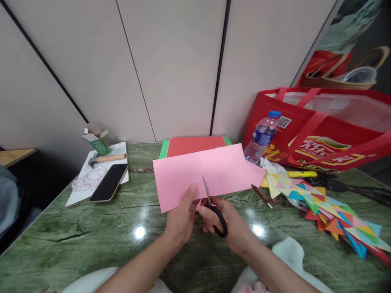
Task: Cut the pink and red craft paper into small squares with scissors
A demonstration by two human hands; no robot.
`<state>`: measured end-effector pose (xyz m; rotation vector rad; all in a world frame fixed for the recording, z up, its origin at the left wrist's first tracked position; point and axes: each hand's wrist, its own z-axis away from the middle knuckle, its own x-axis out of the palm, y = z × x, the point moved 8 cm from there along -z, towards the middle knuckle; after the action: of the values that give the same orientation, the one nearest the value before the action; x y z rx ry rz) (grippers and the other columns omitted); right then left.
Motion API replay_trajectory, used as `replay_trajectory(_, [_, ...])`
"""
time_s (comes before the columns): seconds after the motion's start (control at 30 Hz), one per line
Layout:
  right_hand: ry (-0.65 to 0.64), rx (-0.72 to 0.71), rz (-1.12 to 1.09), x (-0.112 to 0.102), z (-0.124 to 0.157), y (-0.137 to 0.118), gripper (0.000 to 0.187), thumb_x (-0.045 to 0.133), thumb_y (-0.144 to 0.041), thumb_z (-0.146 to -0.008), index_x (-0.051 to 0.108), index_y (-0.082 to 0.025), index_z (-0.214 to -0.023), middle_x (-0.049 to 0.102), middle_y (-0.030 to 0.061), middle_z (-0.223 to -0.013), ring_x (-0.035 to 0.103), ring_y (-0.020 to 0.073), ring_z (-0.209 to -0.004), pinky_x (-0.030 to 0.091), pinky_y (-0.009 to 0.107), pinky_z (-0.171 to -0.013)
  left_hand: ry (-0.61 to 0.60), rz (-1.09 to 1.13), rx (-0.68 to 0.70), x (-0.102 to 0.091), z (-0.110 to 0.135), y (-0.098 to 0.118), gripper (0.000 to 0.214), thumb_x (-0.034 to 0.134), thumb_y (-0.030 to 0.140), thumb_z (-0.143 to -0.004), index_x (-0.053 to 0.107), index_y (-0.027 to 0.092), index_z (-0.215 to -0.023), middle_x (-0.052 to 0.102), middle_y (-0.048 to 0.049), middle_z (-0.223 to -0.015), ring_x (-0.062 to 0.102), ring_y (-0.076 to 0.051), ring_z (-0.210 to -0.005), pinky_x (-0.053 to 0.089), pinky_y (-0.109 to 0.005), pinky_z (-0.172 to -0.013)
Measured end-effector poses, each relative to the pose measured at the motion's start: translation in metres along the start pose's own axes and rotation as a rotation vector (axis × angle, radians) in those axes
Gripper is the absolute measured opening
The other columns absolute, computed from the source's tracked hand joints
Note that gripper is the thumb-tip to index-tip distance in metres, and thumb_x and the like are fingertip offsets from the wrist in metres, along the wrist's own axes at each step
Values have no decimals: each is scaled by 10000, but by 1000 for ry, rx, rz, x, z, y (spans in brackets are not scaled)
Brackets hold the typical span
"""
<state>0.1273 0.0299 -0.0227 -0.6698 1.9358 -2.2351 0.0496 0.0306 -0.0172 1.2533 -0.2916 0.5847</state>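
Note:
A wide sheet of pink paper [179, 173] is held up over the table, with a faint crease near its middle. My left hand [182, 215] grips its lower edge, thumb on the near face and fingers behind. In my right hand [224, 217] is a pair of black-handled scissors [220, 228], my fingers in the loops. One blade lies over the front of the paper at the crease, pointing up; the other blade is hidden. Behind the sheet lies red paper [195, 144] with green paper [164, 149] showing at its sides.
On the left, a white board [81, 197] carries a hammer [110, 158], a phone [110, 183], a beaded string [88, 179] and a small box [99, 140]. At right are a water bottle [262, 136], a red bag [305, 134], a yellow marker [302, 174] and many folded coloured papers [339, 215].

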Motion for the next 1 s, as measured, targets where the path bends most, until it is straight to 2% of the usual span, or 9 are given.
replay_trajectory(0.1, [39,10,60,-5,-2,1,324,652,-447,-656,509,-164,-727,441,-82,-438,395,69,-378,354,216,-431,-84,-15,-27,6,1,-1,339,657,396,-628,609,111,-806,591,-40,-571,568,-195,-496,403,-263,-346])
replay_trajectory(0.27, [60,16,102,-10,-4,4,340,678,-430,-628,492,-166,-734,486,-68,-453,425,79,-384,306,207,-408,-48,-32,-22,3,0,-1,355,681,385,-597,592,118,-812,624,-51,-652,567,-187,-505,404,-263,-339])
replay_trajectory(0.47, [48,-14,96,-8,-5,-1,335,664,-442,-644,504,-158,-718,461,-71,-455,418,77,-388,335,214,-419,-57,-27,-17,4,0,-2,328,659,363,-623,567,102,-801,598,-41,-612,529,-161,-446,399,-261,-325])
replay_trajectory(0.73, [73,-14,115,-10,-6,-2,337,691,-427,-609,515,-156,-704,480,-63,-468,425,77,-383,312,203,-391,-41,-4,-10,3,-1,-1,326,691,346,-596,570,126,-804,595,-32,-634,564,-183,-532,406,-255,-345])
replay_trajectory(0.87, [66,-11,129,-11,-7,1,327,692,-413,-610,515,-157,-709,490,-57,-467,429,82,-391,306,203,-391,-45,-23,12,2,-1,-1,299,675,356,-608,569,118,-753,581,-21,-575,556,-185,-497,390,-262,-332])
replay_trajectory(1.0, [58,-15,130,-11,-8,2,308,697,-391,-612,516,-157,-696,492,-56,-466,429,81,-392,310,206,-394,-51,-18,18,3,-1,-1,314,657,355,-623,571,107,-796,592,-30,-594,553,-179,-498,393,-261,-339])
